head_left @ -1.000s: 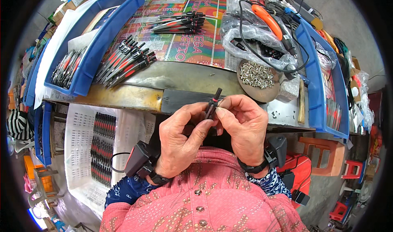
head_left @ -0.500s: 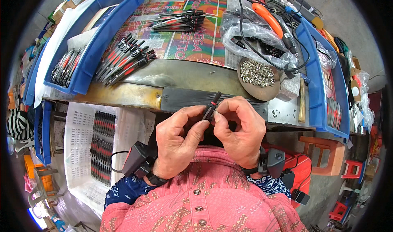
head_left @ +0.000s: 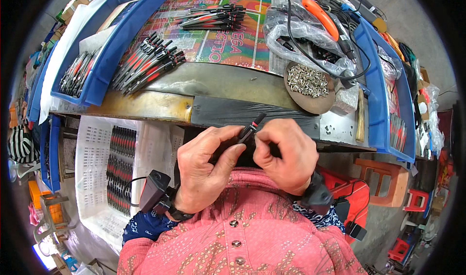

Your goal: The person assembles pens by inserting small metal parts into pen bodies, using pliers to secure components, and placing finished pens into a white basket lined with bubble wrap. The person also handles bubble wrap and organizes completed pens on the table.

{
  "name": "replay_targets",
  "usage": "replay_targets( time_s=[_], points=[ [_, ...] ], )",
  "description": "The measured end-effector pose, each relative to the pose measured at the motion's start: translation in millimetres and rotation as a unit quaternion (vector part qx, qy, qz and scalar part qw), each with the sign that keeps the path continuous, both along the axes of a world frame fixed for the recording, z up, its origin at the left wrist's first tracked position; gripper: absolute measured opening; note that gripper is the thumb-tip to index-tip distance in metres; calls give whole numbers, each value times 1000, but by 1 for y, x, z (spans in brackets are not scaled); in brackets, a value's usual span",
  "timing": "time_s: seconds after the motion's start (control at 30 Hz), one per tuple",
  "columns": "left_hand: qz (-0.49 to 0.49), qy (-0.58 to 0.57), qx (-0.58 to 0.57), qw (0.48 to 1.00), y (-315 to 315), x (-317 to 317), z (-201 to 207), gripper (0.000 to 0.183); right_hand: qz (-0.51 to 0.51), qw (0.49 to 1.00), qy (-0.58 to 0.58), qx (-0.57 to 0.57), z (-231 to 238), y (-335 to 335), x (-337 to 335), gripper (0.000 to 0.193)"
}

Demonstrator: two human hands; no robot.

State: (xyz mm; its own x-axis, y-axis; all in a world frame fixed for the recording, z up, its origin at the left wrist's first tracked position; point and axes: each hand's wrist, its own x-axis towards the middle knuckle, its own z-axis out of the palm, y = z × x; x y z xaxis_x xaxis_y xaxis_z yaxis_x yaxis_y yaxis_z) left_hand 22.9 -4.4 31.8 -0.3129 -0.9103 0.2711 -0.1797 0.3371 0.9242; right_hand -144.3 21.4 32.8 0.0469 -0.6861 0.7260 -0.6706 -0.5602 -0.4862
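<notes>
Black and red, the slim pen-like tool sits pinched between both hands just above the pink patterned shirt, its black tip tilted up toward the dark metal bench edge. Left hand is closed on the tool's lower part, thumb and forefinger pressed to it; right hand is curled shut around its middle from the other side, and the two hands touch. Beyond the edge, a round dish of small silvery screws lies to the right. Rows of similar black and red tools rest further left on the bench, beside a long blue plastic tray. Below left stands a white slotted crate holding more of them
</notes>
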Motion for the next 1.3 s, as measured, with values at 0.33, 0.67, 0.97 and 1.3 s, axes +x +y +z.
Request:
replay_targets(
  time_s=[0.33,0.67,0.97,1.3],
  points=[
    [9,47,-12,999,-4,-5,0,25,130,838,-437,300,8,5,5,14],
    [11,18,-54,998,-4,-6,-4,27,160,773,-523,322,3,-1,7,12],
    [-23,108,33,993,-1,-10,-2,23,160,751,-559,313,4,0,11,6],
    [-7,86,70,994,1,-8,0,23,111,796,-519,292,5,2,15,7]
  ],
)
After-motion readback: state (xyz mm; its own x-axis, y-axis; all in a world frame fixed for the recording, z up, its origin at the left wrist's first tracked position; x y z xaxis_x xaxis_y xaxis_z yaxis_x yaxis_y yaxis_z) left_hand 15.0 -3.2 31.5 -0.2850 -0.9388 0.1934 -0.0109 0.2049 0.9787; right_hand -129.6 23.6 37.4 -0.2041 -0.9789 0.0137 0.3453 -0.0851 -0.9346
